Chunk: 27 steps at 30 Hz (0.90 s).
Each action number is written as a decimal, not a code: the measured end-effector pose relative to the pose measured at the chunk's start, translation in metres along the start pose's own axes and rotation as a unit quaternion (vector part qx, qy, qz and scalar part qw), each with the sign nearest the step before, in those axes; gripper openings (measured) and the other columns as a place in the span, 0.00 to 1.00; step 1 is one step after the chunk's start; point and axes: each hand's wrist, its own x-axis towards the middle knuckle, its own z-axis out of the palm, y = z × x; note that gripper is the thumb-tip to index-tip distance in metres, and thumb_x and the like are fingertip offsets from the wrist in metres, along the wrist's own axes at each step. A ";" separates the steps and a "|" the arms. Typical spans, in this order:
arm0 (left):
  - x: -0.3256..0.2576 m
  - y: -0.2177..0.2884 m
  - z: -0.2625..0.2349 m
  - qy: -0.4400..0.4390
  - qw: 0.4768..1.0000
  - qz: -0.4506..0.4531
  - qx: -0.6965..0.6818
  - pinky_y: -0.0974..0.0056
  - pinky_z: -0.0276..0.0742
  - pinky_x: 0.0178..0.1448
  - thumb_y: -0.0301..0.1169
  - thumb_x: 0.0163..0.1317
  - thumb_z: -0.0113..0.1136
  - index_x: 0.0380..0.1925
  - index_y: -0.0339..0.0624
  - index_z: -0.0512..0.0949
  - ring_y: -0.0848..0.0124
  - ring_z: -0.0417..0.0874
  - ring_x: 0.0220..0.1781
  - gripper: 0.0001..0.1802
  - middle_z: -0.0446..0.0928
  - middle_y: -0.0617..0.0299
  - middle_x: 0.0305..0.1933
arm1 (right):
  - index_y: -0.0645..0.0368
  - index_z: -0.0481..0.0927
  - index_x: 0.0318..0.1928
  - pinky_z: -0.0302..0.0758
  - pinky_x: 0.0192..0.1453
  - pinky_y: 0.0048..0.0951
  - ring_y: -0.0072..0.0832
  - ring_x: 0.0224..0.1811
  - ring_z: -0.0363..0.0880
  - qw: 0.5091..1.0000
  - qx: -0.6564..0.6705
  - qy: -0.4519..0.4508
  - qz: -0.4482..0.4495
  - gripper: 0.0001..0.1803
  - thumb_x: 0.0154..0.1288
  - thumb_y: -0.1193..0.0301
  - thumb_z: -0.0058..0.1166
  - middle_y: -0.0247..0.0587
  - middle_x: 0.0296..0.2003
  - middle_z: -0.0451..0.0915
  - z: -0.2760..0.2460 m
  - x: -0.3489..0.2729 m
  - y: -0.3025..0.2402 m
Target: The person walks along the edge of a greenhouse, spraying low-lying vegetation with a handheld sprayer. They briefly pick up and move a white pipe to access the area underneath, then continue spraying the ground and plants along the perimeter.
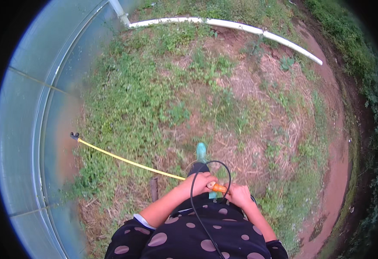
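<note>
A long yellow spray wand (130, 162) reaches out to the left over the grass, with a dark nozzle (74, 136) at its far end. Its orange handle (219, 187) lies in front of my waist. My left hand (199, 183) is wrapped round the wand where it joins the handle. At the handle's other end, the fingers of my right hand (239, 195) close on it, close to a black hose (192, 196). That hose loops up over my hands and runs down across my dotted top. My fingertips are partly hidden.
A greenhouse wall of plastic film (29, 99) stands on the left. Across the far ground lies a white pipe (240, 26). Weeds and dry straw cover the ground, with a short wooden stake (154, 189) at my left. A muddy path (333, 172) runs along the right.
</note>
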 end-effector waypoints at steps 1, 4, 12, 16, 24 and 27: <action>0.018 -0.012 -0.014 0.008 1.000 0.014 -0.009 0.59 0.71 0.42 0.27 0.38 0.63 0.38 0.44 0.71 0.57 0.74 0.39 0.22 0.72 0.57 0.34 | 0.51 0.72 0.30 0.70 0.26 0.37 0.38 0.24 0.75 1.000 0.001 0.008 -0.009 0.10 0.45 0.65 0.52 0.40 0.22 0.75 -0.008 0.023 0.009; 0.078 -0.038 -0.074 -0.005 1.000 -0.009 0.010 0.59 0.70 0.42 0.27 0.38 0.63 0.38 0.43 0.71 0.57 0.74 0.39 0.22 0.72 0.56 0.34 | 0.51 0.72 0.31 0.70 0.26 0.37 0.39 0.23 0.75 1.000 -0.009 -0.002 -0.005 0.11 0.45 0.65 0.52 0.41 0.23 0.75 -0.045 0.101 0.032; 0.197 -0.105 -0.251 0.003 1.000 0.000 -0.001 0.58 0.70 0.41 0.28 0.38 0.62 0.36 0.44 0.71 0.57 0.74 0.37 0.20 0.72 0.56 0.30 | 0.50 0.73 0.32 0.71 0.26 0.36 0.37 0.25 0.75 1.000 -0.011 -0.009 -0.023 0.11 0.44 0.65 0.52 0.40 0.22 0.74 -0.147 0.304 0.043; 0.248 -0.141 -0.307 0.023 0.999 -0.023 -0.029 0.59 0.70 0.42 0.28 0.37 0.64 0.37 0.45 0.70 0.57 0.74 0.38 0.22 0.72 0.57 0.32 | 0.50 0.73 0.33 0.71 0.27 0.36 0.37 0.24 0.75 0.998 -0.003 -0.044 -0.039 0.13 0.44 0.63 0.54 0.39 0.20 0.73 -0.196 0.391 0.054; 0.404 -0.212 -0.427 0.027 0.999 -0.031 0.019 0.47 0.55 0.56 0.32 0.42 0.62 0.40 0.51 0.69 0.63 0.73 0.41 0.21 0.72 0.62 0.32 | 0.50 0.72 0.34 0.69 0.25 0.36 0.38 0.25 0.75 0.996 -0.016 -0.049 -0.075 0.12 0.44 0.65 0.52 0.38 0.21 0.73 -0.290 0.586 0.128; 0.474 -0.229 -0.501 0.028 0.998 -0.013 0.047 0.48 0.54 0.58 0.32 0.43 0.61 0.41 0.51 0.69 0.63 0.73 0.41 0.21 0.72 0.63 0.33 | 0.51 0.72 0.32 0.69 0.24 0.37 0.38 0.23 0.74 0.994 -0.051 -0.031 -0.093 0.12 0.44 0.64 0.53 0.39 0.20 0.73 -0.343 0.666 0.154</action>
